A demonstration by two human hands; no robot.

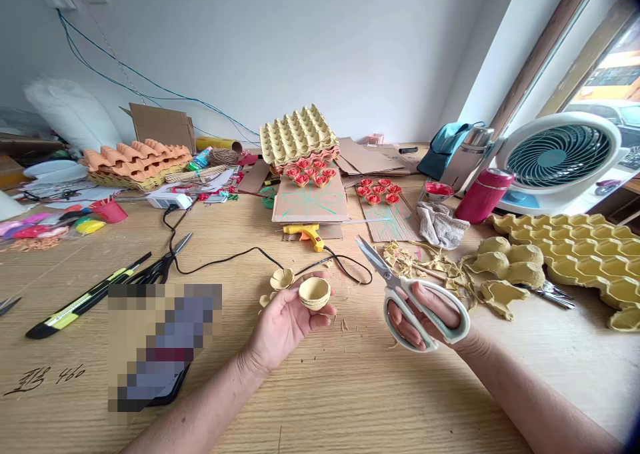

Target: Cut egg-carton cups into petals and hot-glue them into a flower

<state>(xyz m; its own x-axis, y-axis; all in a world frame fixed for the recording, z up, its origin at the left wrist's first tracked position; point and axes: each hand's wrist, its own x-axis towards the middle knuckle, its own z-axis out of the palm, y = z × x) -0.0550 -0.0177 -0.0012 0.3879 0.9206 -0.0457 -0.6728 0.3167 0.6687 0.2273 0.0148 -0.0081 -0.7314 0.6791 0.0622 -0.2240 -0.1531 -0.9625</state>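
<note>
My left hand [287, 324] holds a small yellowish egg-carton cup [315, 293], its round mouth facing up. It may be more than one cup nested together. Just behind the fingers, a petal-edged carton cup [283, 279] rests on the table, with another partly hidden by my hand. My right hand [430, 311] has its fingers through the handles of white-and-grey scissors [395, 277]. Their blades point up and left, nearly together, with nothing visible between them. Yellow carton scraps [425, 261] lie beyond the scissors.
A yellow glue gun [310, 233] with a black cord lies ahead. Red paper flowers [379, 191] stand on cardboard. Yellow egg trays [575, 247], a pink flask [484, 196] and a fan [555, 161] are at right. A utility knife [80, 301] and a blurred-out phone [170, 347] lie at left.
</note>
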